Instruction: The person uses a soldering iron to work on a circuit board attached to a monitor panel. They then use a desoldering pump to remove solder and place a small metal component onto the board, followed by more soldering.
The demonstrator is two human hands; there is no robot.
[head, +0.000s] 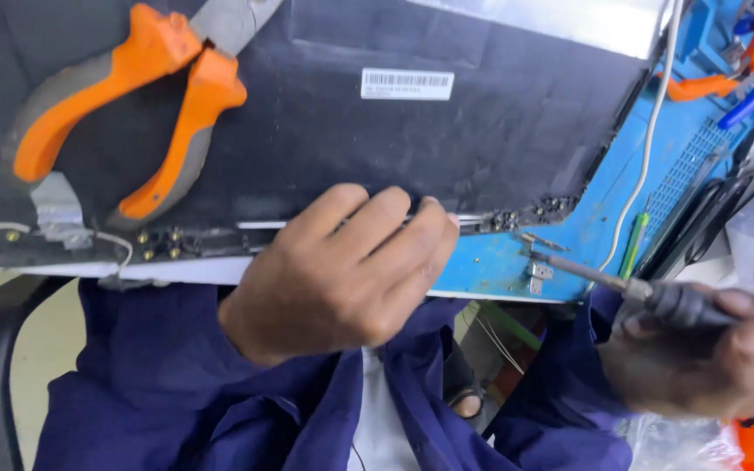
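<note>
A blue work mat [499, 275] is seen under a flat black panel [412, 139], whose near edge is pressed by the left hand [342, 270], fingers curled and gripping nothing. A dark-handled screwdriver [647, 292] is clasped in the right hand [709, 358], its tip near a small metal bracket [538, 275]. Orange-and-grey pliers [146, 96] are laid on the panel. The right hand is cut off by the frame edge.

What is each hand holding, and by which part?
The right hand grips a screwdriver by its dark handle. The left hand presses on the black panel's lower edge, gripping nothing visible.
</note>
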